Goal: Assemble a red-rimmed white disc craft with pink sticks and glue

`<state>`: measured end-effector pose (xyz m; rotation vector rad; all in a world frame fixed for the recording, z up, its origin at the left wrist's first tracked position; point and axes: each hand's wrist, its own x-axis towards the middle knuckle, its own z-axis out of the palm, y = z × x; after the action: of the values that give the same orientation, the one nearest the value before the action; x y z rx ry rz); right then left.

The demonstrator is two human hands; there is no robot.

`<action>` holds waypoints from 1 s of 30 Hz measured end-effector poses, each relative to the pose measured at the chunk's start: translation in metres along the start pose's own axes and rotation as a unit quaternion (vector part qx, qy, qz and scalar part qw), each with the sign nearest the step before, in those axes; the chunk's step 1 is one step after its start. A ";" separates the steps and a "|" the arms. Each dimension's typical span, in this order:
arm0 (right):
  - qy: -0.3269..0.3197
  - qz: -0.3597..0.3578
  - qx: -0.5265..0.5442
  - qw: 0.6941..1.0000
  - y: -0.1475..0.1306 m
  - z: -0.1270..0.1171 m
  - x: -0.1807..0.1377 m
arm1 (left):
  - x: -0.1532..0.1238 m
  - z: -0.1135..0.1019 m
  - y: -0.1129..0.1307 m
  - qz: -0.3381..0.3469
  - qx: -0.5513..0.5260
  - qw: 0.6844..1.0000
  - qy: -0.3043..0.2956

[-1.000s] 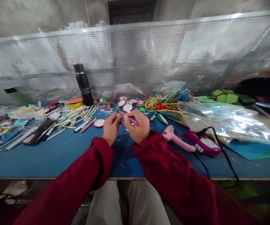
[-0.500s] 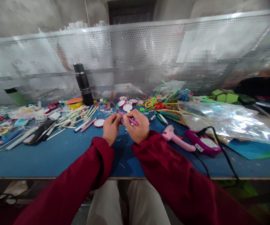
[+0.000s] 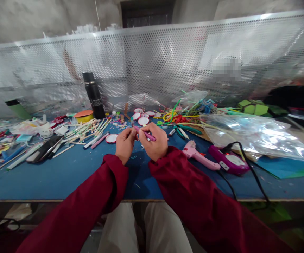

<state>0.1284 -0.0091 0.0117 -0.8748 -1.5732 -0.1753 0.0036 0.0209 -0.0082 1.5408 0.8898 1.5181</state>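
In the middle of the blue table, my right hand [image 3: 156,143] is closed around a purple marker pen [image 3: 149,136], its tip pointing left. My left hand [image 3: 124,143] pinches a thin stick with a teal upper part [image 3: 132,122]. Both hands are close together, fingertips almost meeting; the pen's tip is hidden among the fingers. A white disc with a red rim [image 3: 111,138] lies just left of my left hand. Several more such discs [image 3: 143,121] lie beyond my hands. A pink glue gun [image 3: 201,156] rests right of my right wrist.
A black bottle [image 3: 94,95] stands at the back. To the left are wooden sticks [image 3: 84,129], a pink marker [image 3: 99,140] and a phone [image 3: 45,148]. A purple power box [image 3: 228,160] with a cable, pipe cleaners [image 3: 191,114] and clear plastic bags [image 3: 257,135] spread across the right.
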 end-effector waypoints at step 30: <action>0.002 0.007 0.006 1.000 0.000 0.000 0.001 | 0.000 -0.001 0.000 0.008 0.013 1.000 0.004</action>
<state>0.1285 -0.0090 0.0122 -0.8763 -1.5626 -0.1577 0.0030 0.0208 -0.0080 1.5639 0.9071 1.5300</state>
